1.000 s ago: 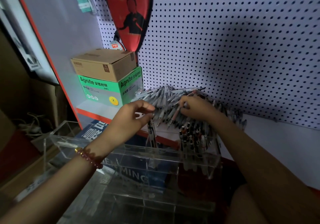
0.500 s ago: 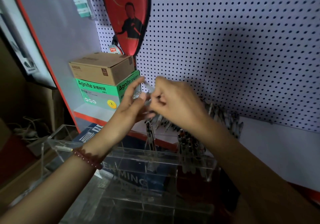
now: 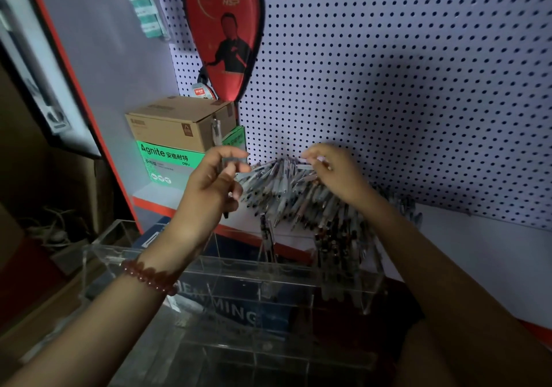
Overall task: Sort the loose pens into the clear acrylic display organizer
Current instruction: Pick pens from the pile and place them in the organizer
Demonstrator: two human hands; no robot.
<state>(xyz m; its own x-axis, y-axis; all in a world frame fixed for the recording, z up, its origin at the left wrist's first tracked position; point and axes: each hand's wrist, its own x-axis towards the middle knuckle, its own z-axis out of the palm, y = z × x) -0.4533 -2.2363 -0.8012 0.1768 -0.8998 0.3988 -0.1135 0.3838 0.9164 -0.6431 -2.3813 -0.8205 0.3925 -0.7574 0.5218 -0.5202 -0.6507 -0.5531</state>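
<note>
Nearest, the clear acrylic organizer (image 3: 236,265) stood in front of the shelf edge. Dark-capped pens (image 3: 337,246) were packed upright in its right-hand compartment, and a single pen (image 3: 265,231) leaned in the middle one. Above it we saw the left hand (image 3: 209,186), a red bead bracelet (image 3: 149,276) at the wrist. Its fingers were curled round an upright pen (image 3: 216,132), whose clip end rose before the boxes and whose tip showed below the palm. The right hand (image 3: 336,171) hovered over the heap of loose pens (image 3: 283,183) on the white shelf (image 3: 478,252), thumb and fingertips pinching a pale pen (image 3: 309,165) at the heap's top. Behind the left hand, a brown carton (image 3: 176,123) sat on a green box (image 3: 167,159). Farther back, a red paddle case (image 3: 224,28) hung on the pegboard (image 3: 403,87).
</note>
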